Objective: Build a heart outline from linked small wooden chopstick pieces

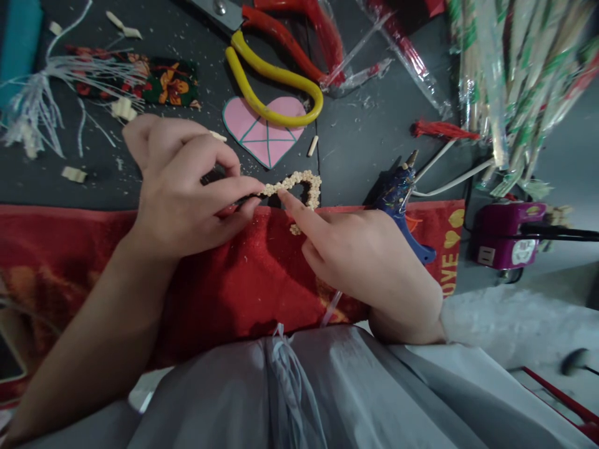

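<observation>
My left hand (182, 181) pinches the left end of a thin curved strip (299, 179) covered in small pale bead-like pieces, between thumb and index finger. My right hand (360, 259) reaches in from the other side. Its index fingertip rests on the strip near the pinch, and its other fingers curl underneath, partly hidden. The strip bends down at its right side, and a pale clustered piece (295, 229) shows below, beside the right hand. Just behind lies a pink heart-shaped card (266, 138) with green lines, partly under the yellow handle of scissors (276, 68).
A blue glue gun (397, 199) lies right of my right hand, near a purple power box (512, 236). Bundled wrapped sticks (510, 81) fill the back right. White threads (40, 93) and a floral cloth strip (171, 82) lie back left. A red towel (224, 287) covers the front edge.
</observation>
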Motion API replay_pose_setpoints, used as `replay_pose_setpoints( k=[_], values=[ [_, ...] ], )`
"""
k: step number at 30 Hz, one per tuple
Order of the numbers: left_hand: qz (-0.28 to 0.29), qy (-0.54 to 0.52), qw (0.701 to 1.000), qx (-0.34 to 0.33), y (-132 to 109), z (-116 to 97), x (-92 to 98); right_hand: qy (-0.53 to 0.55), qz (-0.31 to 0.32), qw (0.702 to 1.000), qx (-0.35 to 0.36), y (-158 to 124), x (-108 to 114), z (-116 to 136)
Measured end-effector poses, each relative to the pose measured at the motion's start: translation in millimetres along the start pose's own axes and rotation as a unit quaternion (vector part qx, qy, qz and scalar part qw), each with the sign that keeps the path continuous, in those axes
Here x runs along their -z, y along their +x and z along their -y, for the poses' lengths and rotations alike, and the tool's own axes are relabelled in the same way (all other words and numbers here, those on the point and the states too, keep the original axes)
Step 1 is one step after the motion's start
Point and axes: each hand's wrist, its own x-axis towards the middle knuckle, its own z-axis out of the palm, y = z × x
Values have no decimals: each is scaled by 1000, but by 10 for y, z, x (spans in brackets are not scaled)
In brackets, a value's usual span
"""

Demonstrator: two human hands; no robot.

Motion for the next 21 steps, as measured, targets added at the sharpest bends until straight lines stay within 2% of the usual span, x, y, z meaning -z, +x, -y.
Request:
replay_pose_setpoints(
  k=[6, 12, 21],
  values=[
    [-31, 26, 996, -82, 38, -78, 39, 8, 46, 999, -1, 24, 43, -3],
    [-14, 78, 992, -103, 66, -143, 55, 10, 66, 998, 5, 21, 52, 6],
    [-11, 77, 990, -119, 106, -144, 62, 14, 68, 998, 4, 10, 52, 0]
  ],
)
